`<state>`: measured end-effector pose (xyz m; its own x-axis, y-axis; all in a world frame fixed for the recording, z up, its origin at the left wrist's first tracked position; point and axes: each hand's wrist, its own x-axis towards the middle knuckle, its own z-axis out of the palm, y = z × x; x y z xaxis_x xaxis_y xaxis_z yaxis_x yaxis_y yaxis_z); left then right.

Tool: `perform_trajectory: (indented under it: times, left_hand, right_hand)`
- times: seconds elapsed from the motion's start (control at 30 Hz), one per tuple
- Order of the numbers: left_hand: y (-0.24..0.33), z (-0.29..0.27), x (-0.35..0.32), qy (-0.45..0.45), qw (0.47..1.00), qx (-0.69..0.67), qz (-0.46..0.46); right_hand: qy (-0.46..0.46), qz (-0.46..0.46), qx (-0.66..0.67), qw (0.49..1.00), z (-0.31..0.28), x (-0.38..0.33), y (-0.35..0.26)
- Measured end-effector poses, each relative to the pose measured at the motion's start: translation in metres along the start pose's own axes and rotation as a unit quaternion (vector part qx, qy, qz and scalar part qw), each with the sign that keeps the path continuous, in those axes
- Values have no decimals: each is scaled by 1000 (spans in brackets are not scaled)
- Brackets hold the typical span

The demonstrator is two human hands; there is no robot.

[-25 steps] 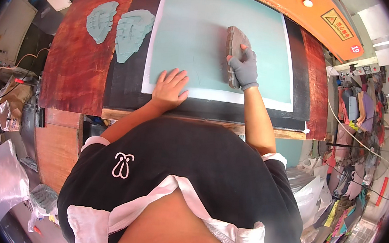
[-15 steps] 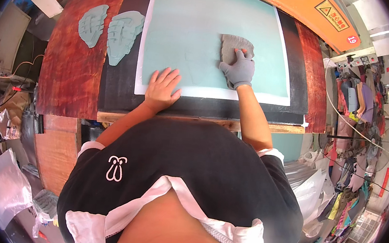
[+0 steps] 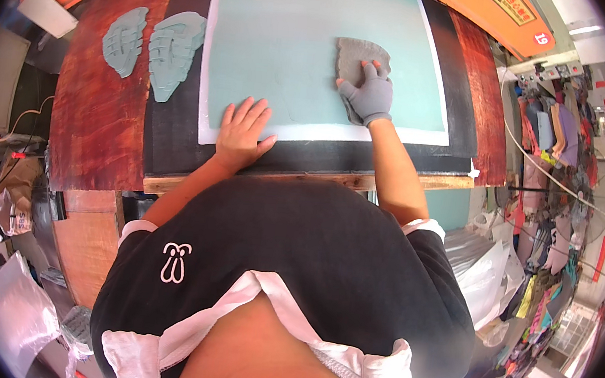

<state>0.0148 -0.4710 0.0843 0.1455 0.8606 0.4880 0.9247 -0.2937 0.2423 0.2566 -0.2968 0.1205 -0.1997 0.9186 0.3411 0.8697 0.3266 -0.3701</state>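
A wide bench [image 3: 97, 125] with a glossy, streaked red-brown top, which shows at its left and right ends. Across the middle of the bench lies a black mat [image 3: 171, 132], with a bare wooden strip [image 3: 456, 183] along its near edge. A large pale green sheet [image 3: 285, 63] with a white border lies flat on the mat. To its left are two pale green layered shapes: the farther-left one [image 3: 123, 37] on the red-brown top, the larger one [image 3: 178, 44] mostly on the mat, narrow end toward the viewer.
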Motion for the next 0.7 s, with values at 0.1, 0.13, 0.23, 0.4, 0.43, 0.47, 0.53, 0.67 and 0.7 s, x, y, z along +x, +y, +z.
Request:
perform_trajectory:
  times: [0.1, 0.13, 0.23, 0.4, 0.43, 0.47, 0.53, 0.67, 0.7]
  left_hand:
    - [-3, 2, 0, -13, 1000, -1, 17]
    - [-5, 4, 2, -13, 1000, 0, 22]
    - [-9, 8, 5, 8, 999, 19, 46]
    - [-15, 8, 14, 24, 998, 12, 63]
    - [-16, 8, 16, 17, 998, 18, 61]
    - [-16, 9, 17, 17, 998, 20, 64]
    - [-17, 12, 17, 17, 997, 28, 67]
    - [-22, 20, 20, 24, 995, 52, 77]
    - [-23, 21, 21, 29, 995, 58, 77]
  right_hand:
    - [24, 38, 184, 982, -10, -7, 26]
    - [40, 77, 214, 973, -17, -17, 36]
    - [75, 104, 217, 968, -41, -67, 55]
    - [55, -68, 104, 991, -47, -153, 55]
    - [85, -163, 67, 981, -44, -161, 53]
    - [76, -177, 30, 981, -40, -161, 55]
    - [99, -115, 26, 988, -31, -158, 57]
    - [148, -94, 42, 984, -20, -144, 60]
    - [167, -105, 46, 979, -19, -143, 61]
